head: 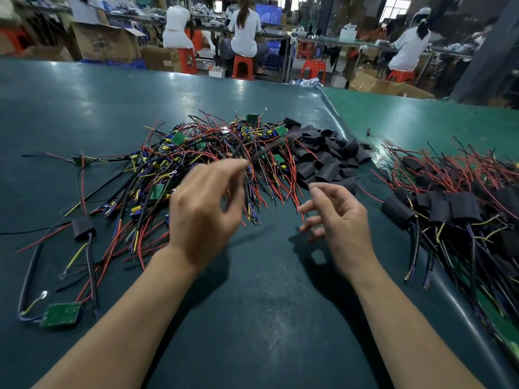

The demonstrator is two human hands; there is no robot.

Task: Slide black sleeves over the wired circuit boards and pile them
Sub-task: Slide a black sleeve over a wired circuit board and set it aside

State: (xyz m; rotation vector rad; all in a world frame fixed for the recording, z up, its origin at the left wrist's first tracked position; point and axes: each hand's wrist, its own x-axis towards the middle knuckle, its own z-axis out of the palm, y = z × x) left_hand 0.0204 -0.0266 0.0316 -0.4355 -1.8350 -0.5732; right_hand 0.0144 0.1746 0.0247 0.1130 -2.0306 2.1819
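Pinching blurred wires, the left hand (206,211) hovers before the tangled heap of wired boards (213,155). The right hand (337,217) is relaxed, holding nothing; loose black sleeves (328,158) lie beyond it, the sleeved pile (455,203) to its right. Left of both hands lie one sleeved board (83,227) and one bare green board (60,314); four people sit behind.

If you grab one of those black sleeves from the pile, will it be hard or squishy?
Probably squishy: the black sleeves lie flattened and creased. Likely light too, heaped loosely on the table. Being flat, they shouldn't roll.

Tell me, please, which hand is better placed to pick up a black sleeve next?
Right. The right hand is empty and hovers beside the loose black sleeves; the left hand already pinches wires.
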